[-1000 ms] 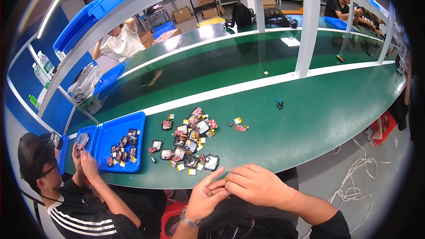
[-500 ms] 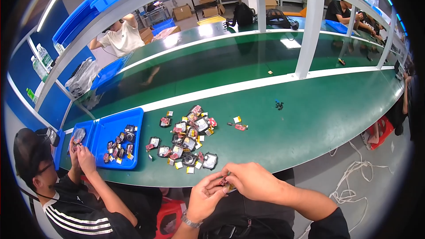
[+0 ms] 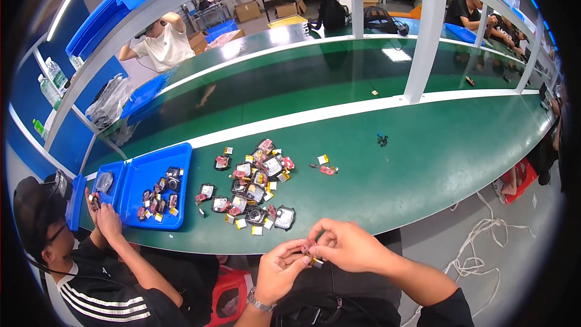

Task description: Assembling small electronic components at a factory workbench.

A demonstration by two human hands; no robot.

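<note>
Just off the table's near edge, my hands meet around a small red circuit board (image 3: pixel 308 246). A little yellow-and-white battery (image 3: pixel 316 262) hangs beneath it. My left hand (image 3: pixel 280 272), with a metal watch at the wrist, has its fingers curled under the board and its thumb against it. My right hand (image 3: pixel 354 247) pinches the board's upper part between thumb and fingertips. Left of and beyond my hands lies a pile of black device housings (image 3: pixel 255 215) with red boards and small batteries. Another red board (image 3: pixel 328 170) and a battery (image 3: pixel 323 159) lie to the pile's right.
At the left stands a blue tray (image 3: pixel 187 169) holding similar parts. A seated co-worker (image 3: pixel 106 266) handles a part beside it. Small black pieces (image 3: pixel 382 140) lie on the green table (image 3: pixel 442 145). A white frame post (image 3: pixel 426 36) rises behind. White cables (image 3: pixel 484 230) trail on the floor.
The red board shows more plainly between my fingers, and the battery now sticks out below. The co-worker's hands have moved slightly left and down. My view has shifted a little.
</note>
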